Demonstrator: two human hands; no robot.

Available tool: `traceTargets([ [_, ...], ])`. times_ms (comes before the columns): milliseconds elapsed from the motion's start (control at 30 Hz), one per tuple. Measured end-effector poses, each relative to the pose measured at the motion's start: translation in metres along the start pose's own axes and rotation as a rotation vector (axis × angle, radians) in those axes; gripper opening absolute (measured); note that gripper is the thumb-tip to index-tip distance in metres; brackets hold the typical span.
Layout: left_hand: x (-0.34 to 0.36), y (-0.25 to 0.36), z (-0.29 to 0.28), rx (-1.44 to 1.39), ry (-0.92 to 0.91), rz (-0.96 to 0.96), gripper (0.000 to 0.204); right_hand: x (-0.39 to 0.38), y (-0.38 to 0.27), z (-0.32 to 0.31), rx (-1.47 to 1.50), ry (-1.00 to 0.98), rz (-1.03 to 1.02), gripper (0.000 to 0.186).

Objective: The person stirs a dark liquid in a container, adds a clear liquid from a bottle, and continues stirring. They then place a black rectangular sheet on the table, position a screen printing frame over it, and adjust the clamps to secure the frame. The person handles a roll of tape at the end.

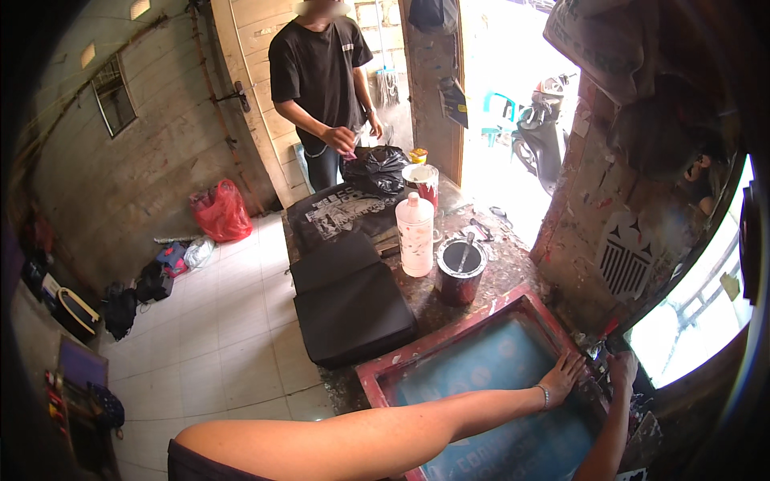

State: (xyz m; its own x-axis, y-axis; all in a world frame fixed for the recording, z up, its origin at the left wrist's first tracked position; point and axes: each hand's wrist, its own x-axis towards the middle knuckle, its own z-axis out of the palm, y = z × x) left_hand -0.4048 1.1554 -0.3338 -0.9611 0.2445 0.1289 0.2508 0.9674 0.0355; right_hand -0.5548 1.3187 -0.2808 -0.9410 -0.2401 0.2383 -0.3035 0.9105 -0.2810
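Observation:
A screen printing frame with red-stained wooden rails and blue mesh lies on the near part of the table. My left arm stretches across the frame. My left hand rests on its right rail with the fingers extended. Just right of that rail, my right hand is closed beside dark metal hardware; whatever it grips is hidden. A black padded board lies left of the frame. Behind the frame stand an open tin of dark paint with a spoon-like stirrer in it and a pale pink bottle.
A co-worker in a black shirt stands at the table's far end, near a black plastic bag and a printed black cloth. A white-topped tin stands behind the bottle. Red bag on the floor; stained wall at right.

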Motion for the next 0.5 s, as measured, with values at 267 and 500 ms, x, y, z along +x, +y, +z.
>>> traceTargets([
  [267,-0.002,0.006,-0.007,-0.048,0.017,0.027,0.079,-0.003,0.034,-0.005,0.089,-0.143,0.185,0.037],
  [500,-0.006,0.001,-0.002,-0.013,-0.017,-0.009,0.075,-0.005,-0.026,0.011,-0.099,0.027,0.196,0.021],
])
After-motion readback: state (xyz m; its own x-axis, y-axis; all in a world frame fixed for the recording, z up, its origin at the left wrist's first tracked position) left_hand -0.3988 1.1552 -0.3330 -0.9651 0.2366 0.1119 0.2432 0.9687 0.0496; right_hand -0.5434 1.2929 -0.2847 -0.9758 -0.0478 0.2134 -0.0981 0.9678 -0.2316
